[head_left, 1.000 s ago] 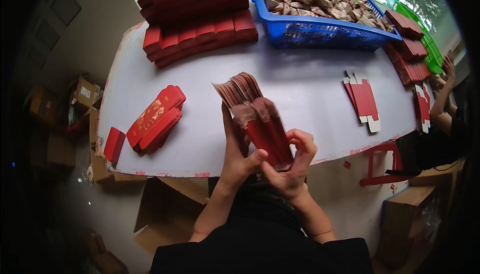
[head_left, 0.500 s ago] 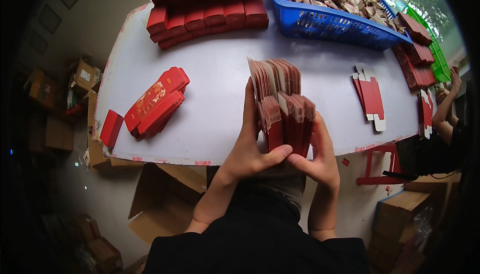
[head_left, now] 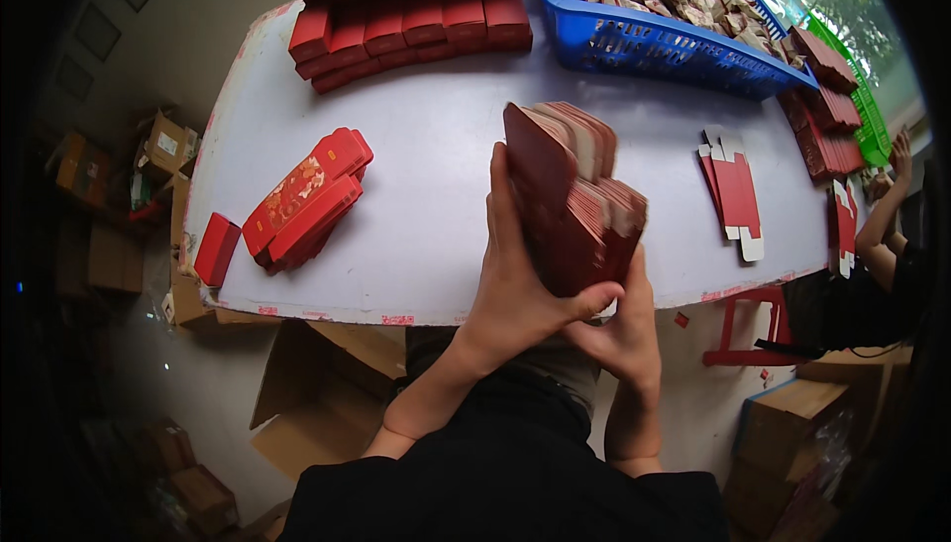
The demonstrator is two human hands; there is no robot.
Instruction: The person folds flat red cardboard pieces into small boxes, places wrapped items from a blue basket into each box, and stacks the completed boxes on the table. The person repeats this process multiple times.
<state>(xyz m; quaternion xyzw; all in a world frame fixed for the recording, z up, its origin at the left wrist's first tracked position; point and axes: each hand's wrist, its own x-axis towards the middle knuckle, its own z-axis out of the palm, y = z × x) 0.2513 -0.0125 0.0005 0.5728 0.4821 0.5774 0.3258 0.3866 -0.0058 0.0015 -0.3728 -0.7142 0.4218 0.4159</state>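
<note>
A thick stack of flattened red cardboard boxes stands tilted between my two hands at the table's front edge. Around its left side wraps my left hand, the thumb lying across the bottom. Against its right and lower side presses my right hand, whose fingers are partly hidden behind the stack. The pale edges and rounded flaps of the boxes fan out at the top. On the table to the left lies a pile of flat red boxes with a gold pattern, beside a small red box.
Rows of red boxes are stacked at the back. A blue basket holds many small wrapped packets. More flat red blanks lie to the right. Another person's hand shows at the far right, near a red stool.
My hands have turned the stack, so a broad red face now shows on its left side. Its top has shifted slightly right. My left thumb has moved right across its bottom.
</note>
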